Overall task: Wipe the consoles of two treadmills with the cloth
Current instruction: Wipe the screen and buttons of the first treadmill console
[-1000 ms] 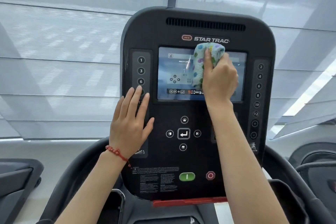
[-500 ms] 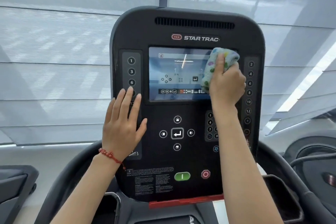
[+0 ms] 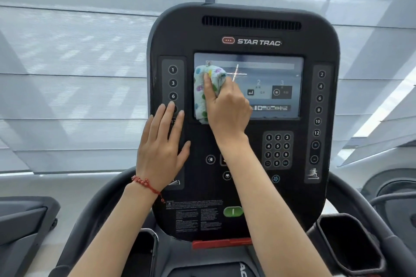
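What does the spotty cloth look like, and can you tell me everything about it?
The cloth looks soft and fluffy like a towel, pale with dots of green, purple, yellow and blue. It is bunched into a wad, not spread flat. The right hand presses it against the left edge of the treadmill's screen, with one finger on top. Its lower end hangs just past the screen's bottom edge. The left hand does not touch it.

Screen's [image 3: 270, 87] right half clear; left edge blocked by cloth [image 3: 203, 94] and right hand [image 3: 227, 108], left hand [image 3: 159, 153] beside.
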A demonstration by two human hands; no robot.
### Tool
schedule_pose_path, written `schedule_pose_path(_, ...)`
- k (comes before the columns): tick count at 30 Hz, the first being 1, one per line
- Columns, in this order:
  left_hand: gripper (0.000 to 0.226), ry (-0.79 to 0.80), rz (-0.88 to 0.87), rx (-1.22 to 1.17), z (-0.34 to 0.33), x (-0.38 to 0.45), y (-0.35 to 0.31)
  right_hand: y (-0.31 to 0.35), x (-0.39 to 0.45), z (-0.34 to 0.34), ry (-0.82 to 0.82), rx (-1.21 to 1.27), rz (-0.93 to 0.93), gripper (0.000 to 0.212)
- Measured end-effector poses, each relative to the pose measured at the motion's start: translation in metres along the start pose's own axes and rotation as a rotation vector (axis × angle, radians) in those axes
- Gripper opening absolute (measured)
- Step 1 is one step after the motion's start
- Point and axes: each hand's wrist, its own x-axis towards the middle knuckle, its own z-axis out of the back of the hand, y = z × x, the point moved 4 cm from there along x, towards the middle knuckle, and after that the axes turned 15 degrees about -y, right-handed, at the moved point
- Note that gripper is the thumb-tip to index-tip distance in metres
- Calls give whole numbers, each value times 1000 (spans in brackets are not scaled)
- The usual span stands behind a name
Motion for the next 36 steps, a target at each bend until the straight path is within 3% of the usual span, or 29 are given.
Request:
schedule_pose_path(6, 53, 18, -4, 7, -1, 1, 0, -62, 19, 19, -76, -64, -9, 49)
schedule_pose_path(16, 53, -1, -3, 26, -2, 1, -2, -157, 50, 59, -87, -265, -264, 53)
schedule_pose_path(29, 53, -9, -1, 27, 0, 0, -3, -141, 87, 41, -47, -245, -259, 52)
schedule_pose_path(36, 53, -9, 3, 25, 1, 1, -4, -115, 48, 47, 0, -206, -225, 50)
